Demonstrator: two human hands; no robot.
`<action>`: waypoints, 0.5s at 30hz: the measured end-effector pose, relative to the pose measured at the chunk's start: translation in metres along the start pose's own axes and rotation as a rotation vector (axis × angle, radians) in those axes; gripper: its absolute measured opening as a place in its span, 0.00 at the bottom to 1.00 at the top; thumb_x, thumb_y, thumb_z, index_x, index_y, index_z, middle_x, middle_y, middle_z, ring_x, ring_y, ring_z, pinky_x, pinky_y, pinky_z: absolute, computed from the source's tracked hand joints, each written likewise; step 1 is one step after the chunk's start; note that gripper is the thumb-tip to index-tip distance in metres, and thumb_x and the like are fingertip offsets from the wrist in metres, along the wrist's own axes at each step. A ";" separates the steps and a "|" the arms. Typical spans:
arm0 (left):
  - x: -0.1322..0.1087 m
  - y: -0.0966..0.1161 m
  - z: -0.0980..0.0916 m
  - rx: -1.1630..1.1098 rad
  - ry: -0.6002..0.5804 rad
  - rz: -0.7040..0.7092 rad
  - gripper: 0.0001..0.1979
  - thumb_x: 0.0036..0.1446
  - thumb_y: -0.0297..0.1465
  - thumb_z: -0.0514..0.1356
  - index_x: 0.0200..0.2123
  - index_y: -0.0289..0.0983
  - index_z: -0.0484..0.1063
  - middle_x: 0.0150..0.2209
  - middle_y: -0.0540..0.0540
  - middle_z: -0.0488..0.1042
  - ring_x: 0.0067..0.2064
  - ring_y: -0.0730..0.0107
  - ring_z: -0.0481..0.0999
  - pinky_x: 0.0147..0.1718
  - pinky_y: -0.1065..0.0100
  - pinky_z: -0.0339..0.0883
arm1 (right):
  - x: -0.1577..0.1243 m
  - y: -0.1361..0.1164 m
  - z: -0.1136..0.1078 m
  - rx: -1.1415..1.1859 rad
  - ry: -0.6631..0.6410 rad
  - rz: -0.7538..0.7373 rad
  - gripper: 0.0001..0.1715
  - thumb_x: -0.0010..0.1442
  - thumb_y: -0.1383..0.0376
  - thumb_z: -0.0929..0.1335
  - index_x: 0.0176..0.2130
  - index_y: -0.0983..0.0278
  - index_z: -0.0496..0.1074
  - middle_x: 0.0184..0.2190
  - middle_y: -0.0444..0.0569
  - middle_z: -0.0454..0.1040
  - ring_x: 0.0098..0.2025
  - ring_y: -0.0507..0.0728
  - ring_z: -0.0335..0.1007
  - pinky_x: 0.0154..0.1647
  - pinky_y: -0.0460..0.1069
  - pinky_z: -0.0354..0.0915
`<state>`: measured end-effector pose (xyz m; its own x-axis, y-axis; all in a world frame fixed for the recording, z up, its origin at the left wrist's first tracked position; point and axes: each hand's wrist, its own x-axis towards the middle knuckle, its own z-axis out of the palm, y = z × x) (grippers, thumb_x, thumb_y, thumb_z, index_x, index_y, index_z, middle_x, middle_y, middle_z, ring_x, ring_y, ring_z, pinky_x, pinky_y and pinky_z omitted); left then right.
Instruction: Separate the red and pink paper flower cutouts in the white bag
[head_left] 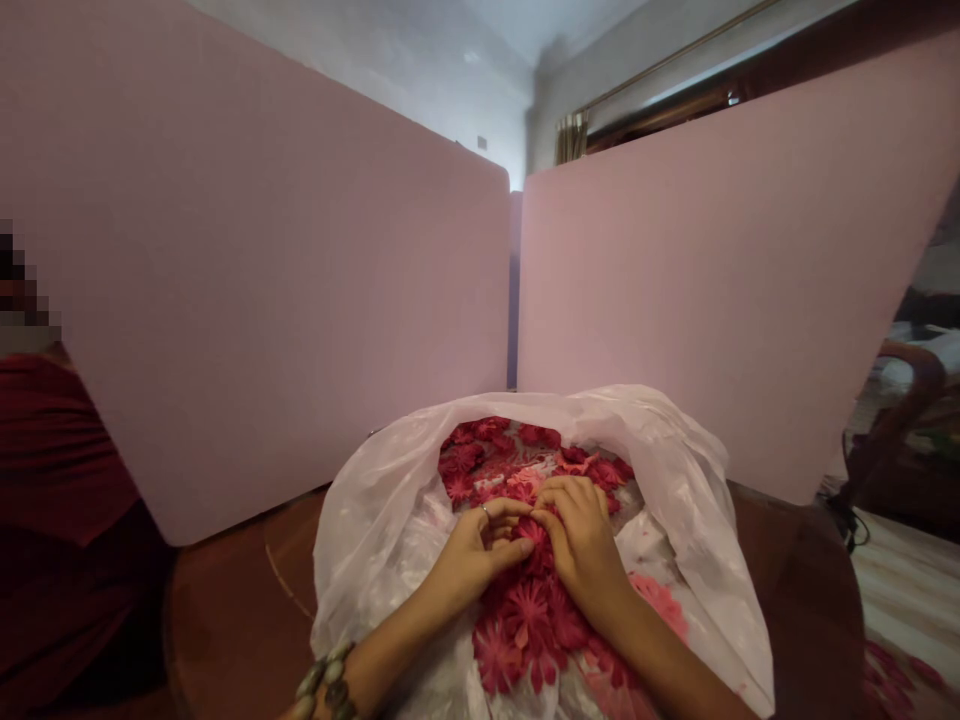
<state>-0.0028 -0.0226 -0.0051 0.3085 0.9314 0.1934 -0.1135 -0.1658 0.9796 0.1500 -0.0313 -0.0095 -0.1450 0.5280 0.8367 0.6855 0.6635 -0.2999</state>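
Both hands meet over an opened white plastic bag [375, 540] filled with red fabric-like flower cutouts [529, 605]. My left hand [484, 545], with a ring on one finger, has its thumb and fingers closed on the edge of a red flower piece [534, 535]. From the other side, my right hand [577, 525] pinches the same piece, its fingertips close to the left ones. Exactly what lies between the right fingertips is hidden. Under the right forearm shows a lighter pink flower piece [660, 600]. More red pieces [465, 460] lie deeper in the bag.
The bag rests on a round brown wooden table [225, 590]. Two tall pink panels [337, 300] stand behind it, meeting near the middle. A person in a dark red top [52, 450] is at the left. Red pieces [896, 675] lie on the floor at the right.
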 end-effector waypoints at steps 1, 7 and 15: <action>0.000 -0.001 -0.001 0.004 0.025 0.004 0.16 0.38 0.32 0.71 0.34 0.36 0.76 0.33 0.45 0.76 0.36 0.64 0.73 0.38 0.66 0.64 | 0.000 -0.001 0.000 -0.009 -0.006 -0.008 0.11 0.60 0.74 0.60 0.31 0.61 0.66 0.34 0.48 0.72 0.38 0.58 0.63 0.41 0.54 0.57; -0.002 0.004 -0.002 0.012 0.199 0.124 0.19 0.43 0.30 0.68 0.42 0.39 0.73 0.38 0.46 0.74 0.41 0.63 0.72 0.42 0.66 0.64 | -0.002 -0.007 0.002 0.009 -0.025 -0.053 0.11 0.61 0.73 0.58 0.31 0.61 0.64 0.34 0.48 0.71 0.38 0.58 0.63 0.41 0.54 0.56; -0.004 0.011 -0.001 0.265 0.069 0.206 0.05 0.49 0.30 0.63 0.31 0.38 0.79 0.35 0.43 0.76 0.39 0.59 0.73 0.41 0.62 0.65 | -0.002 -0.003 0.001 0.014 0.006 -0.048 0.10 0.63 0.71 0.57 0.32 0.61 0.62 0.32 0.48 0.70 0.35 0.58 0.62 0.38 0.53 0.56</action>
<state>-0.0065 -0.0281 0.0053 0.2394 0.8876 0.3935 0.0854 -0.4230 0.9021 0.1476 -0.0332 -0.0109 -0.1733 0.4922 0.8530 0.6677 0.6955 -0.2656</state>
